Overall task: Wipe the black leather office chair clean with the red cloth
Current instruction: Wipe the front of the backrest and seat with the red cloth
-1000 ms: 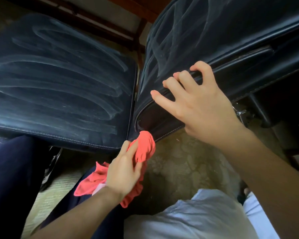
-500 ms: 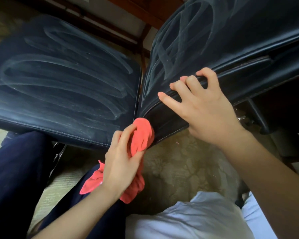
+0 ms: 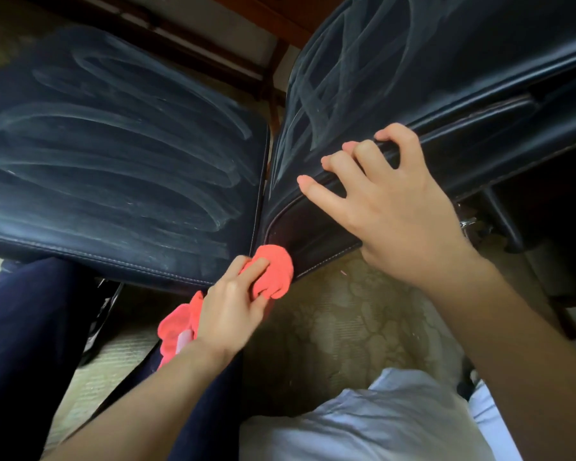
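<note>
The black leather office chair fills the upper view, its seat cushion (image 3: 113, 168) on the left and its backrest (image 3: 413, 78) on the right, both streaked with pale wipe marks. My left hand (image 3: 233, 311) grips the bunched red cloth (image 3: 275, 272) and presses it against the bottom of the seam where the two cushions meet. A loose end of the cloth hangs below my wrist. My right hand (image 3: 389, 207) rests on the backrest's lower side edge, fingers curled over its piped rim.
A patterned beige carpet (image 3: 356, 327) lies below the chair. My dark trouser legs (image 3: 30, 344) are at the lower left and a pale shirt (image 3: 363, 424) at the bottom. The chair's metal underframe (image 3: 499, 221) shows at the right, and dark wooden furniture (image 3: 213, 44) behind.
My left hand has pushed the red cloth a little up into the seam between the cushions. My right hand has stayed gripping the backrest edge.
</note>
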Demonstrator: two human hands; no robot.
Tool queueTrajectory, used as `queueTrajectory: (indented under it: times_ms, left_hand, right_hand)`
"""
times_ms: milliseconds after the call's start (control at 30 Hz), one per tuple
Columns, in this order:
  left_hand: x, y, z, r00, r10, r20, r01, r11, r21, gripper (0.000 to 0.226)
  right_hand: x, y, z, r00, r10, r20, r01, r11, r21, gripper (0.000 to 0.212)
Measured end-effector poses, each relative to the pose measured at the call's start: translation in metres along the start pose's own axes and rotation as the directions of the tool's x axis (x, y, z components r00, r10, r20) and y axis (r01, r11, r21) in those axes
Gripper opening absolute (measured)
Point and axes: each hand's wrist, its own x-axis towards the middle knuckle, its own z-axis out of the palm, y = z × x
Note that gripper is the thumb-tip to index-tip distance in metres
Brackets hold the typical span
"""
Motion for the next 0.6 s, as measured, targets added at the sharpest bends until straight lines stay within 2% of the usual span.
queueTrajectory:
  times_ms: [167, 233, 300, 367, 500, 600]
  left_hand:
    - [0.002, -0.006, 0.008, 0.994, -0.091, 0.061, 0.094, 0.995, -0.037, 0.036]
    - [0.004, -0.01, 0.008, 0.974, -0.202, 0.099, 0.206, 0.978, -0.033, 0.019]
    - [0.004, -0.014, 0.006, 0.923, -0.359, 0.135, 0.37, 0.927, -0.06, 0.004]
    - [0.0, -0.016, 0.005, 0.886, -0.433, 0.166, 0.453, 0.886, -0.104, 0.007]
    - [-0.011, -0.012, 0.002, 0.866, -0.446, 0.225, 0.47, 0.88, -0.066, 0.006]
    - [-0.018, -0.01, -0.005, 0.787, -0.503, 0.358, 0.552, 0.833, -0.042, 0.01]
  right_hand:
    - [0.0, 0.002, 0.006, 0.999, -0.02, -0.029, 0.02, 1.0, -0.01, 0.069]
    - [0.001, 0.003, 0.007, 0.999, -0.015, -0.035, 0.016, 1.0, 0.001, 0.069]
    - [0.0, 0.002, 0.006, 1.0, -0.008, -0.03, 0.009, 1.0, 0.004, 0.069]
    - [0.0, 0.001, 0.005, 1.0, 0.0, -0.021, 0.0, 1.0, 0.003, 0.07]
    - [0.0, 0.001, 0.001, 1.0, 0.007, -0.006, -0.007, 1.0, 0.0, 0.07]
    - [0.001, -0.001, -0.001, 1.0, 0.007, 0.011, -0.007, 1.0, 0.002, 0.071]
